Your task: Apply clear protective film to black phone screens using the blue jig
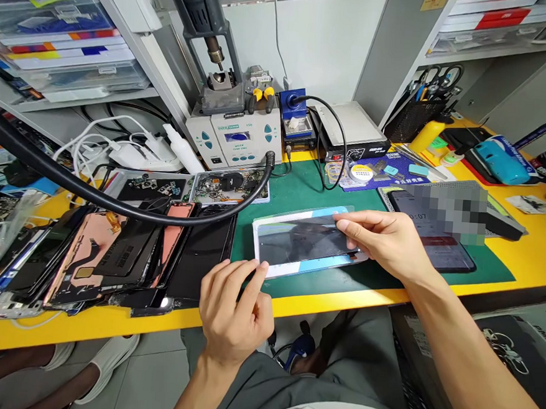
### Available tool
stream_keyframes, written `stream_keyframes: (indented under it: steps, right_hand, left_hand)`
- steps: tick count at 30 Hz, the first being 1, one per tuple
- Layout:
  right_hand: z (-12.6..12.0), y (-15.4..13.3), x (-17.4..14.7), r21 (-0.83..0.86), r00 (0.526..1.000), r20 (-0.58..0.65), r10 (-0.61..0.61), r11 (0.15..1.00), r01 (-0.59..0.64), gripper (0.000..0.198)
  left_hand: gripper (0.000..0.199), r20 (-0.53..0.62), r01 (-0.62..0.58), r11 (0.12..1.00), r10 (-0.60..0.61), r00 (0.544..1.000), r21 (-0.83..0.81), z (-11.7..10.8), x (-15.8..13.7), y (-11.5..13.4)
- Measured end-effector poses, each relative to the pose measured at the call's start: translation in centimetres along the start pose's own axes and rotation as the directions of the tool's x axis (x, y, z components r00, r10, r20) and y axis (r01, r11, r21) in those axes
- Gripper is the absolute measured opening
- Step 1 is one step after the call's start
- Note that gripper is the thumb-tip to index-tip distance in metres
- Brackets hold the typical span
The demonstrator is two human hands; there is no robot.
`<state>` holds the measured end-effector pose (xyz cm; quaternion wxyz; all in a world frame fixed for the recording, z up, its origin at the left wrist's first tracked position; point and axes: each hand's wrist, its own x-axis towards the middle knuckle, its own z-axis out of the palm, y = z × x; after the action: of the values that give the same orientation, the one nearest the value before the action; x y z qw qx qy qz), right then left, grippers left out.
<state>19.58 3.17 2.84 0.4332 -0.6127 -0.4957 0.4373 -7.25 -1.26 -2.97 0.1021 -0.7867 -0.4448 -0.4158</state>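
Dark panel: a thin, glassy rectangle (pixel 293 240) lying within the pale border of a frame-like backing (pixel 283 270), both on the green mat (pixel 293 187) near the middle of the yellow worktop (pixel 294 304).
Backing border: white toward the left, blue along parts of the far and near sides; the near right portion of the panel looks slightly askew to it.
Right hand: its grip (pixel 387 237) is closed, thumb and forefinger pinching the panel at its far right part; whether the border is caught too, I cannot tell.
Left hand: its fingers (pixel 237 308) are loosely bent with nothing clasped between them, fingertips touching the near left corner of the backing.
Panel, done so far: it already sits over the backing, and its left end appears to lie within the border.
Panel, remaining: the right end seems not yet settled or let go, so the handling looks midway, not finished.
Lit phone: a handset (pixel 451 257) lies apart on the right of the mat, untouched.
Phone parts: a pile of handset pieces (pixel 124 250) lies to the left, also untouched; whether any belongs with the panel is not shown.
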Motion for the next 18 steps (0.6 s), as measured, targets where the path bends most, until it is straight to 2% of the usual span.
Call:
stream_keyframes:
  steps: [9,18]
  right_hand:
    - [-0.2,1.0,0.3,0.025,0.997,0.042,-0.059,0.998,0.058,0.045]
    - [-0.4,1.4,0.6,0.134,0.996,-0.012,-0.089,0.987,0.09,0.042]
  left_hand:
    - [0.052,-0.013,-0.055,0.998,0.055,0.998,0.04,-0.1,0.7,0.1]
    - [0.054,-0.002,-0.099,0.994,0.099,0.995,0.047,0.2,0.8,-0.3]
